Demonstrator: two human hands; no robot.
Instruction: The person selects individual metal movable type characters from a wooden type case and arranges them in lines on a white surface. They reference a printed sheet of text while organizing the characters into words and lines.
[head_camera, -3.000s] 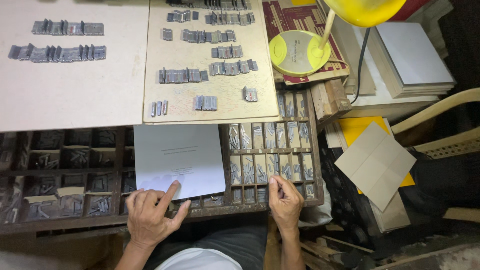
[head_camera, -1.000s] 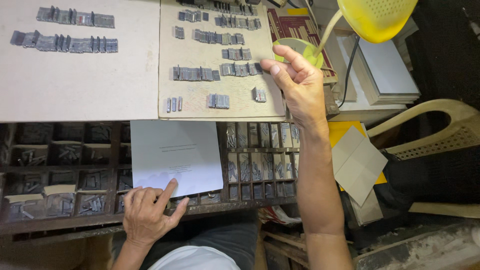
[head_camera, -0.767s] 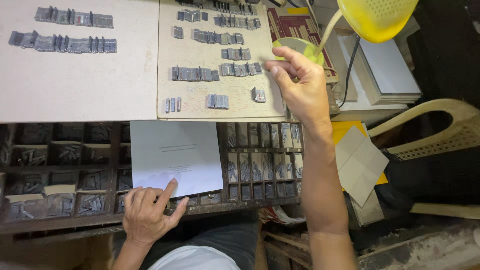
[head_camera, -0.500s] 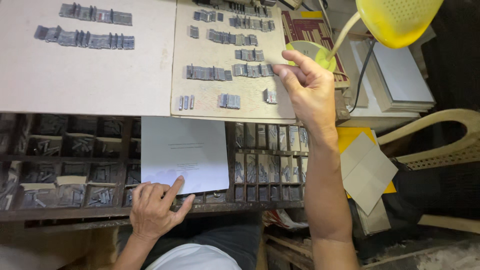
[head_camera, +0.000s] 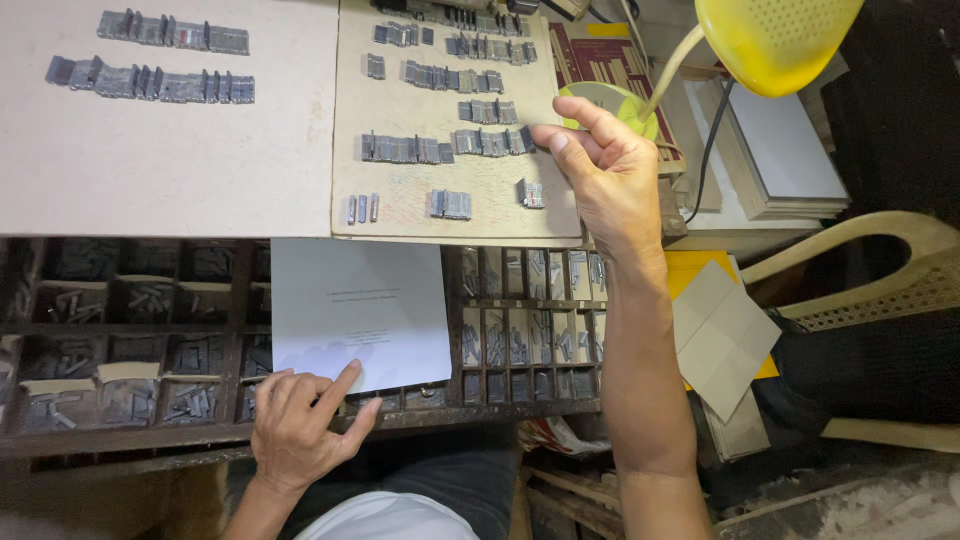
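Note:
My left hand rests on the front rail of a wooden type case, fingers spread, its index fingertip on a white printed sheet lying over the compartments. My right hand is raised over the right edge of a tan board, fingertips drawn together just right of the rows of grey metal type. Whether a piece sits between those fingertips is hidden. A short block of type lies just below and left of the fingertips.
A pale board at the left carries two more rows of type. A yellow lamp with a round base stands behind my right hand. Stacked paper, folded card and a plastic chair are at the right.
My right hand has gone from the case's front rail up to the tan board and hovers at its right edge. My left hand has stayed on the sheet.

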